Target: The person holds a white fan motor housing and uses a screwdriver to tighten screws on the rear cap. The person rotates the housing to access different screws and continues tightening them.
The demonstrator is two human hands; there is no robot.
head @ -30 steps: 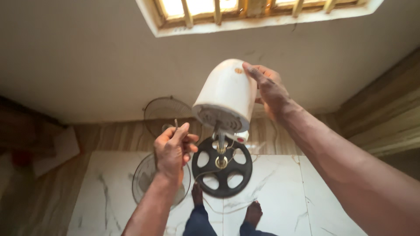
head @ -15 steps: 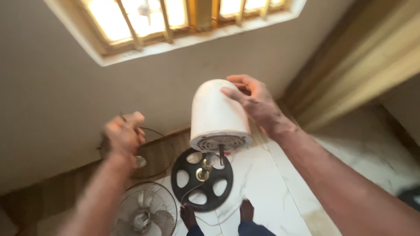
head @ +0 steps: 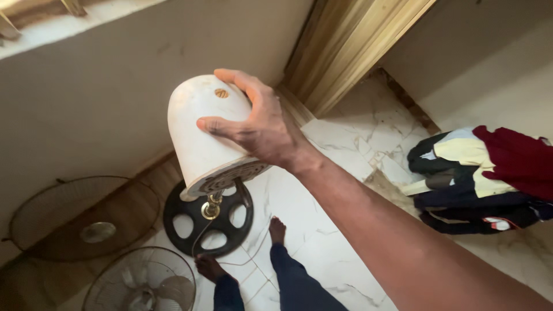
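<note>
One right hand (head: 262, 129) shows — its grip is clamped around one white fan motor housing (head: 201, 135), held up above the marble floor (head: 357, 132). Below hangs one black round base (head: 208, 217). Two wire fan guards (head: 80, 216) lie at left, one pile of clothes (head: 484, 178) at right, two bare feet (head: 277, 229) near.

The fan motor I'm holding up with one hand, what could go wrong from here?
Only the right hand grips the smooth white fan motor, fingers spread over its rounded top, so it could slip. It would likely drop toward the black base and the bare feet beneath. A thin cord trails across the marble floor by the feet and might snag.
</note>
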